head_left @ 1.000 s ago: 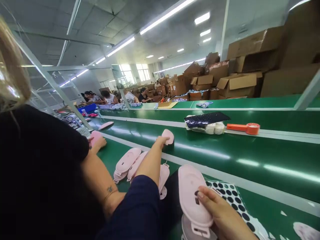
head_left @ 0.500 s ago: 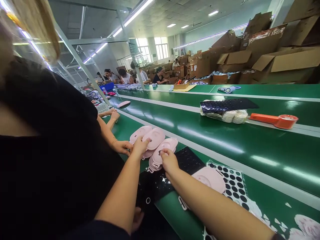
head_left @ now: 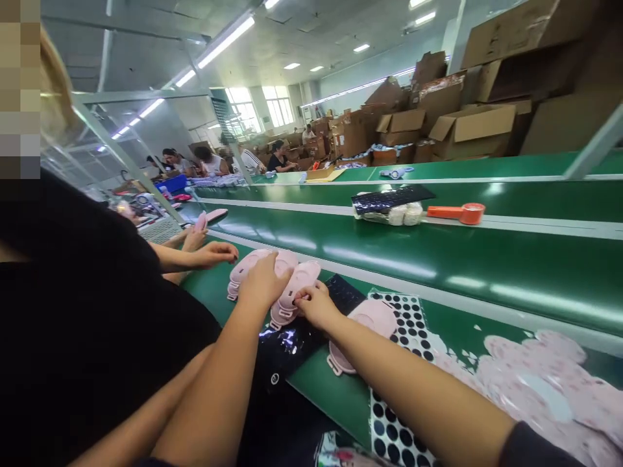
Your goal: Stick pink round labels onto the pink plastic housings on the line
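My left hand [head_left: 263,283] rests over a group of pale pink oval plastic covers, thumb and fingers apart on the middle cover [head_left: 285,261]. Beside it, my right hand [head_left: 316,305] pinches its fingertips together at the lower edge of the front pink cover [head_left: 305,275], close to a small dark slot. Whatever sits between those fingertips is too small to make out. Under the front cover lies another pink one [head_left: 281,319], with a loop at its end. Further left is a pink cover [head_left: 248,266], partly behind my left hand.
A separate pink cover [head_left: 372,318] lies by a sheet of round black stickers [head_left: 413,321]. Floral pink pieces [head_left: 545,376] spread at right. A co-worker's hand [head_left: 214,254] is close on the left. Behind are an orange tape dispenser [head_left: 455,213] and a wrapped bundle [head_left: 389,211].
My view has turned right. My left hand has loosened and lies flatter across the covers, while my right hand stays pinched at the front cover. The co-worker's hand has drawn back from the covers.
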Tool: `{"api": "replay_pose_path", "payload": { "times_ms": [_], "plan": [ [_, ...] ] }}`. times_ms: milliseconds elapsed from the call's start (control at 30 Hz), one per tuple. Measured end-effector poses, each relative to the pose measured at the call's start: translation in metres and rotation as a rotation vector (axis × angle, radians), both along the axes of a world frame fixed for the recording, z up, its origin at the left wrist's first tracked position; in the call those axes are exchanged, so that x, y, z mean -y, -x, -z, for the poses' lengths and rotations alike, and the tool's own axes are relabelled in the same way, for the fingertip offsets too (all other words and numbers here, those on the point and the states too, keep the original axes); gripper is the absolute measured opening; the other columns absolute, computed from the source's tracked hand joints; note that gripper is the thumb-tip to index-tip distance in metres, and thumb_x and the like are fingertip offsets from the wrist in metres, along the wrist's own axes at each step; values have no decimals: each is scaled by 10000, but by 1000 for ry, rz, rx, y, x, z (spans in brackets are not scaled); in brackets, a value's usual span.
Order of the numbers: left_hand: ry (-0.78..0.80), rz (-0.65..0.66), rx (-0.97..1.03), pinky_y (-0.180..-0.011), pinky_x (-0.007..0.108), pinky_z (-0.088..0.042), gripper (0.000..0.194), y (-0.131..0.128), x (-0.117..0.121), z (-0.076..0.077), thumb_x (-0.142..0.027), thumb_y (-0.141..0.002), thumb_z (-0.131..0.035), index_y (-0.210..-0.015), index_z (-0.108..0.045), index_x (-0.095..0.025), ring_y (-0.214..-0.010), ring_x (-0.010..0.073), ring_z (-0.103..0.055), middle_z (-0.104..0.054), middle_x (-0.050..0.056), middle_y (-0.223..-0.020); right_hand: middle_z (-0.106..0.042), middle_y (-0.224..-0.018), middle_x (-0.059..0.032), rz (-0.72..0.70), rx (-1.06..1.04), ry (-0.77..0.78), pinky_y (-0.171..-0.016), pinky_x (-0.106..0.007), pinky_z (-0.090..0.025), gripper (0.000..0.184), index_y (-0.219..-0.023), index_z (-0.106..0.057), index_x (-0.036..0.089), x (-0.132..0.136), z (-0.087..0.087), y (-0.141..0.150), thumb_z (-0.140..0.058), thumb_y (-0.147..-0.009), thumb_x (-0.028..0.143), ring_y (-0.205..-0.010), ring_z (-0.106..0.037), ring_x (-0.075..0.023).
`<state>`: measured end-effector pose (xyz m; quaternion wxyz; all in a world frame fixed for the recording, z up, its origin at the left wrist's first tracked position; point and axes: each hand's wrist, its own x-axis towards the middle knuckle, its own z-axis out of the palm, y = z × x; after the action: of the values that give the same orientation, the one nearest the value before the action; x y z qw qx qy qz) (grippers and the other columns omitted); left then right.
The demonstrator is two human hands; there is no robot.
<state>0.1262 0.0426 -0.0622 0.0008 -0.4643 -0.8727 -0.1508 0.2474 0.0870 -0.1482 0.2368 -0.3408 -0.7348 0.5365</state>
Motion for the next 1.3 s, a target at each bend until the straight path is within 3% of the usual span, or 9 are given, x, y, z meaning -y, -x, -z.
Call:
{"api": "replay_pose_path", "payload": {
  "times_ms": [167, 300, 433, 600, 767, 933, 1067, 1133, 1300],
  "plan": [
    [-439, 440, 93, -996, 369, -434, 423, -66, 19, 20, -390, -874, -499, -1254, -508, -203, -1152, 219, -564, -605, 84, -1243, -635, -788, 15, 66, -97, 45, -731, -286, -475, 37, -783, -635, 212, -5, -12, -98, -602, -774, 197, -748, -593, -141],
    [-207, 654, 167, -1002, 364, -435, 320, -96, 34, 51, -346, -857, -504, -1157, -562, -254, -1148, 216, -578, -644, 54, -1179, -632, -824, -7, 340, -142, 70, -737, -300, -449, 143, -842, -610, 210, -4, -16, -204, -602, -750, 319, -770, -579, -158],
    [-16, 611, 155, -1009, 456, -401, 241, -85, 32, 72, -379, -810, -555, -1023, -618, -286, -1156, 305, -574, -677, 80, -1061, -611, -821, -15, 637, -154, 160, -690, -283, -439, 247, -856, -604, 207, 26, -1, -266, -665, -709, 395, -747, -554, -152],
    [294, 581, 62, -993, 530, -365, 458, -87, -18, 105, -437, -783, -554, -1158, -575, -175, -1173, 390, -529, -638, 170, -1120, -597, -719, 0, 734, -67, 258, -632, -289, -432, 156, -818, -609, 207, 92, 21, -264, -600, -749, 346, -657, -539, -148],
    [251, 592, 111, -1029, 479, -343, 717, -115, -43, 120, -492, -747, -582, -1336, -441, -109, -1224, 365, -462, -528, 193, -1258, -614, -834, -26, 585, 23, 150, -762, -330, -441, 125, -847, -611, 212, 108, 21, -244, -514, -796, 273, -811, -565, -176],
    [2, 532, 520, -975, 413, -412, 617, -114, -27, 115, -377, -624, -747, -1167, -545, -163, -1087, 283, -552, -567, 102, -1116, -623, -832, -33, 624, -11, 185, -758, -345, -459, 147, -859, -607, 222, 88, 18, -234, -535, -790, 330, -820, -571, -192],
    [-338, 354, 1147, -885, 363, -473, 645, -110, -12, 116, -328, -572, -815, -1116, -489, -211, -988, 223, -594, -590, 54, -1085, -637, -797, -30, 632, -91, 225, -691, -318, -485, 201, -848, -620, 223, 78, 22, -224, -596, -759, 402, -766, -586, -189],
    [-388, 259, 1452, -842, 345, -493, 646, -113, -5, 120, -314, -562, -830, -1091, -472, -214, -925, 200, -614, -602, 40, -1034, -651, -815, -35, 635, -96, 222, -663, -304, -493, 253, -849, -632, 222, 75, 24, -221, -636, -728, 443, -753, -599, -190],
    [-363, 156, 1560, -810, 435, -525, 629, -117, 6, 136, -396, -544, -833, -1017, -485, -173, -881, 261, -656, -639, 100, -955, -682, -842, -42, 686, -20, 237, -658, -310, -519, 371, -836, -648, 233, 74, 27, -216, -681, -645, 549, -769, -632, -218]
  ]
}}
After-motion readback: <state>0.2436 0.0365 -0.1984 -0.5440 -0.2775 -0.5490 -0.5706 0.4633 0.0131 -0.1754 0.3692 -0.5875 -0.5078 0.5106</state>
